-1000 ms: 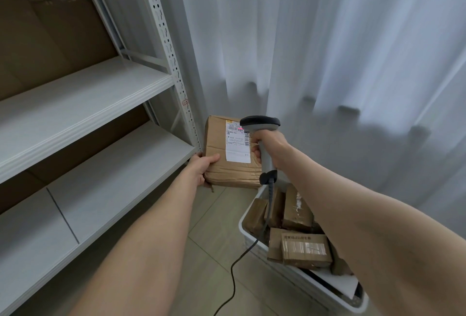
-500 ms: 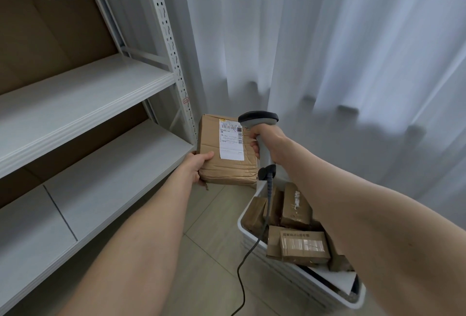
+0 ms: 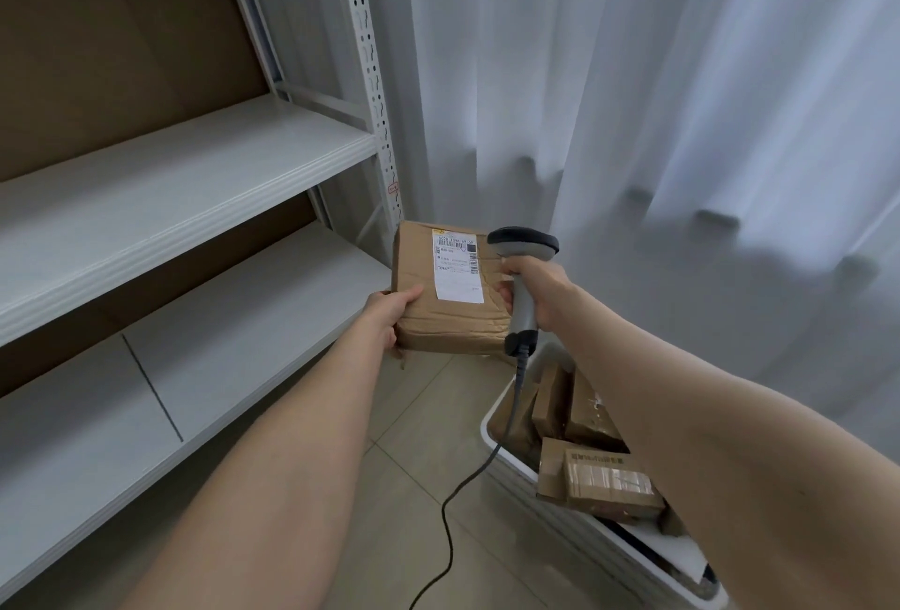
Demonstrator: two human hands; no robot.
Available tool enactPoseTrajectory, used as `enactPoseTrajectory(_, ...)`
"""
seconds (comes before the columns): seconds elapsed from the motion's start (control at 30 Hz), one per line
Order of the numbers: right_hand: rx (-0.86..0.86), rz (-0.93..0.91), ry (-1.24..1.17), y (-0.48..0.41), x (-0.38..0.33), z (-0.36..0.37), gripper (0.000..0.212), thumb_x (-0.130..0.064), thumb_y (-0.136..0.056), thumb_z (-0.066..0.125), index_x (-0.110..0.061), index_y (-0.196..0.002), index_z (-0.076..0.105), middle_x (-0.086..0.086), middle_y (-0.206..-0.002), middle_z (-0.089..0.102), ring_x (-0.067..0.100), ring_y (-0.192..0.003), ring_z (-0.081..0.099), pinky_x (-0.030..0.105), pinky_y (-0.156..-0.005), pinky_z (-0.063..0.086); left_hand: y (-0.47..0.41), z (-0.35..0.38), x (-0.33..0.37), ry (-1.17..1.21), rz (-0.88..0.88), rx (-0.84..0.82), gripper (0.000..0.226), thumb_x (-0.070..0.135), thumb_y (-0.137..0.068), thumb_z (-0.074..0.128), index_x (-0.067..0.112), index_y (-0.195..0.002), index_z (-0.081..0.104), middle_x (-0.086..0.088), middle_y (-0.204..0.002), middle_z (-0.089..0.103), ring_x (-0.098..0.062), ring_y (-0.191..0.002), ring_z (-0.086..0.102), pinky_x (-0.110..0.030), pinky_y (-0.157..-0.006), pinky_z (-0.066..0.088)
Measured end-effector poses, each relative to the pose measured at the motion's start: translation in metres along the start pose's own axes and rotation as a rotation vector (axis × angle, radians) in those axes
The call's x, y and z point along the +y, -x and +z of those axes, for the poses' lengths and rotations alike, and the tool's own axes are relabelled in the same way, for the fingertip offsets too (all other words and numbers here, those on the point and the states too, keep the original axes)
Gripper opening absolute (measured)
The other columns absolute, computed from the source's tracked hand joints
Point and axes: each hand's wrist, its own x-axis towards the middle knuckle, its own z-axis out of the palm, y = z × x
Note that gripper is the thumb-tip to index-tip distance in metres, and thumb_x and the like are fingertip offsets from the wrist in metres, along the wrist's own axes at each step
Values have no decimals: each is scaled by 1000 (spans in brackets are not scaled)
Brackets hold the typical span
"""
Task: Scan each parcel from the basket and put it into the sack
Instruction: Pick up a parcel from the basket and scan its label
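My left hand (image 3: 387, 317) grips the lower left corner of a flat brown parcel (image 3: 428, 312), held up with its white shipping label (image 3: 457, 266) facing me. My right hand (image 3: 540, 290) is wrapped round the handle of a grey barcode scanner (image 3: 523, 263), whose dark head sits just right of the label's top. The scanner's black cable (image 3: 467, 487) hangs down to the floor. Below my right arm a white basket (image 3: 506, 461) holds several brown parcels (image 3: 609, 483). No sack is in view.
A white metal rack with bare shelves (image 3: 160, 200) fills the left side, brown cardboard behind it. White curtains (image 3: 657, 122) hang behind and to the right. The floor (image 3: 404, 512) between rack and basket is beige tile.
The red scan spot seen on the label a second ago is gone. Parcel and scanner have shifted slightly left and down together; both grips are unchanged.
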Motion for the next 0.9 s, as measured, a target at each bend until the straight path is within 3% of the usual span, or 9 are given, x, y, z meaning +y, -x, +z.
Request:
enactPoseTrajectory(0.1, 55, 38, 39, -5, 20, 14, 26, -7, -84, 64, -2, -108, 55, 12, -80, 58, 22, -69, 57, 36, -71, 52, -1, -23, -6, 37, -28, 71, 66, 45, -78, 73, 8, -127, 49, -9, -122, 57, -32, -110, 53, -53, -98, 40)
enactPoseTrajectory(0.23, 42, 73, 140, 5, 49, 40, 23, -11, -91, 62, -8, -105, 44, 9, -89, 53, 21, -84, 52, 37, -96, 44, 13, -59, -23, 125, -36, 136, 56, 47, -79, 70, 16, -122, 52, -7, -108, 60, -25, -90, 56, -38, -79, 45)
enactPoseTrajectory(0.3, 12, 80, 146, 11, 68, 56, 35, -14, -86, 68, -8, -113, 47, 12, -101, 55, 25, -92, 54, 40, -93, 47, 21, -80, -34, 140, -53, 172, 54, 47, -79, 69, 16, -121, 53, -8, -108, 61, -27, -96, 57, -38, -78, 45)
enactPoseTrajectory(0.4, -71, 95, 172, 27, 93, 83, 47, -15, -82, 71, -4, -123, 52, 10, -94, 55, 24, -82, 53, 37, -75, 45, 40, -112, -57, 147, -77, 222, 54, 46, -77, 70, 17, -120, 55, -8, -107, 63, -27, -97, 58, -37, -77, 44)
enactPoseTrajectory(0.5, -140, 116, 192, 46, 121, 108, 54, -16, -83, 72, -3, -130, 48, 10, -101, 55, 25, -90, 53, 39, -87, 48, 66, -146, -86, 135, -103, 285, 54, 47, -75, 70, 16, -117, 57, -6, -94, 60, -25, -86, 56, -33, -66, 43)
enactPoseTrajectory(0.6, -199, 152, 215, 68, 154, 132, 49, -13, -83, 72, -5, -125, 49, 9, -90, 53, 23, -81, 52, 38, -84, 46, 93, -181, -118, 143, -132, 351, 50, 46, -73, 70, 16, -113, 58, -5, -87, 58, -22, -76, 53, -31, -64, 42)
enactPoseTrajectory(0.67, -225, 170, 235, 85, 177, 151, 49, -14, -82, 73, -4, -125, 51, 12, -97, 57, 27, -86, 54, 39, -84, 47, 111, -207, -140, 164, -151, 392, 48, 45, -72, 70, 16, -110, 59, -5, -87, 59, -22, -74, 54, -32, -67, 44)
enactPoseTrajectory(0.77, -254, 194, 284, 114, 212, 182, 44, -14, -83, 72, -5, -121, 51, 14, -105, 57, 30, -96, 56, 41, -90, 50, 134, -248, -170, 204, -176, 433, 59, 46, -65, 73, 16, -114, 60, -5, -88, 63, -22, -69, 57, -28, -58, 43)
enactPoseTrajectory(0.9, -327, 211, 357, 152, 255, 231, 36, -11, -83, 72, -7, -112, 51, 10, -92, 54, 28, -93, 53, 36, -81, 48, 154, -315, -213, 244, -187, 510, 67, 45, -59, 78, 15, -115, 57, -9, -101, 67, -27, -83, 63, -33, -67, 47)
